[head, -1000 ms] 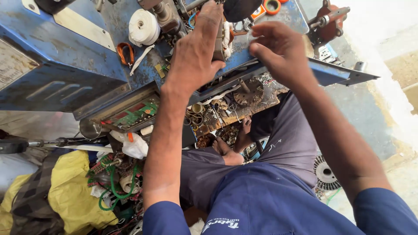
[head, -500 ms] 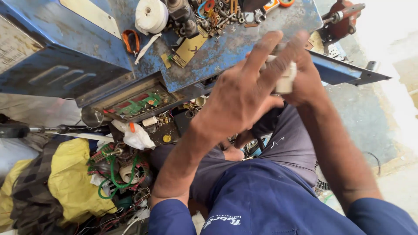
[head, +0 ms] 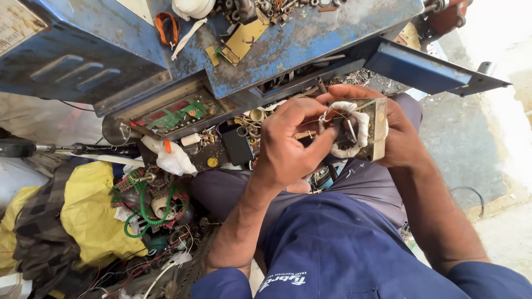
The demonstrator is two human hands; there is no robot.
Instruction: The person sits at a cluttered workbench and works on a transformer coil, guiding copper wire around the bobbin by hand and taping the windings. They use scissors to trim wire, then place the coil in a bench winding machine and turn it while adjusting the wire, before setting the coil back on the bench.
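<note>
Right hand (head: 407,138) cups small transformer (head: 354,130) from behind, above lap. Left hand (head: 291,147) pinches its thin wire, fingers pressed together. Seems wire-freeing stage; next move needs gentle, steady pull. Blue workbench (head: 310,39) beyond knuckles.

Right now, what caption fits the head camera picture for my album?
Left hand and right hand hold a small white-wrapped coil part below a cluttered blue workbench.

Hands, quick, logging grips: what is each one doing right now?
Left hand: fingers pinched on the white-wrapped coil.
Right hand: closed around the coil's metal frame, holding it.
</note>
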